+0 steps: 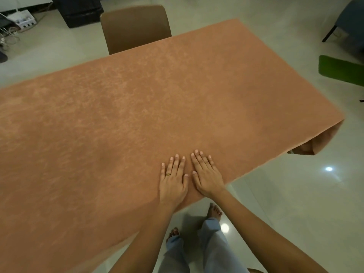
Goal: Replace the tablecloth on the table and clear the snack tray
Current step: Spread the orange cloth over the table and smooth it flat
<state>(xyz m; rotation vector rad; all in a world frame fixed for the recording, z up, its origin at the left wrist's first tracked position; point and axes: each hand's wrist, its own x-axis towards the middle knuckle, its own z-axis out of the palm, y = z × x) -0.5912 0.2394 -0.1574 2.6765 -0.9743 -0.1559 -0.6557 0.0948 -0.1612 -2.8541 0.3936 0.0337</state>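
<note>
A mottled terracotta-orange tablecloth [137, 115] lies spread flat over the whole table. Near its close edge, the left hand [173, 180] presses down with straight fingers, ring visible; just beside it, the right hand [205, 176] lies equally flat, fingers slightly spread.

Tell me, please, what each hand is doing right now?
Left hand: open, flat on the tablecloth.
Right hand: open, flat on the tablecloth beside it.
</note>
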